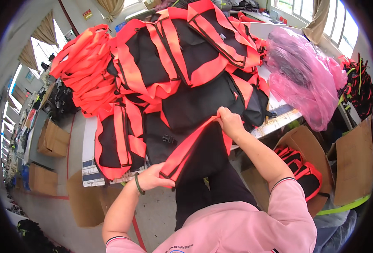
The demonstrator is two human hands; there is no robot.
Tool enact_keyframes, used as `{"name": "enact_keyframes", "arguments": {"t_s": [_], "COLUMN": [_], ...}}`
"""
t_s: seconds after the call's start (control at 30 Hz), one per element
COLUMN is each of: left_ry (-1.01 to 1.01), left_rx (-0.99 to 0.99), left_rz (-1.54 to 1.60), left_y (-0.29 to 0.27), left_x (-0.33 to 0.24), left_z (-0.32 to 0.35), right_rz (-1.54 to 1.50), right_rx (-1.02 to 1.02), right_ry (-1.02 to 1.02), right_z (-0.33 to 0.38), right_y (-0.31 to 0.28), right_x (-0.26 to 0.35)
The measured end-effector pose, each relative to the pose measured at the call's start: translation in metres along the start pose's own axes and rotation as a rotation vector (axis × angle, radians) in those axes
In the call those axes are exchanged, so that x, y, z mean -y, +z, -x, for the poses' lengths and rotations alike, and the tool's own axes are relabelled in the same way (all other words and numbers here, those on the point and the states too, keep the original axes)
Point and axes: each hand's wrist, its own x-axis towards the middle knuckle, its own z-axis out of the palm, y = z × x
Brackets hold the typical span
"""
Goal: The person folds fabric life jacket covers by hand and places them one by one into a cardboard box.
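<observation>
Between my hands hangs a black fabric piece with a bright orange-red edge band [203, 152], stretched slantwise in front of my body. My left hand [151, 177] pinches its lower left corner; a green bangle circles that wrist. Higher and to the right, my right hand [230, 122] grips the band's upper end. Just beyond lies a large black panel [199, 105] on the table, and a black plastic buckle [168, 138] rests on dark fabric near the band. A similar black and orange piece [114, 143] lies at the table's left front.
A heap of black and orange pieces [169, 46] covers the table, with a folded orange stack [87, 67] at its left. A pink plastic bag [302, 71] sits at the right. Cardboard boxes [317, 164] stand at right; one holds similar pieces. More boxes [53, 139] stand at left.
</observation>
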Motion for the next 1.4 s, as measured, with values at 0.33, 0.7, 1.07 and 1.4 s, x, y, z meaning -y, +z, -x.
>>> {"name": "enact_keyframes", "arguments": {"t_s": [0.33, 0.7, 1.07, 1.4], "left_ry": [-0.009, -0.135, -0.066, 0.025], "left_rx": [-0.248, 0.183, 0.090, -0.436], "left_rz": [-0.046, -0.135, -0.019, -0.083], "left_y": [-0.013, 0.019, 0.051, 0.053], "left_x": [0.027, 0.019, 0.029, 0.023], "left_z": [0.005, 0.004, 0.019, -0.002], "right_rz": [-0.909, -0.492, -0.555, -0.196], "right_rx": [0.515, 0.500, 0.708, 0.439], "right_ry": [0.589, 0.340, 0.496, 0.356], "right_z": [-0.012, 0.005, 0.016, 0.018], "right_y": [-0.006, 0.001, -0.023, -0.020], "right_x": [-0.019, -0.009, -0.002, -0.009]}}
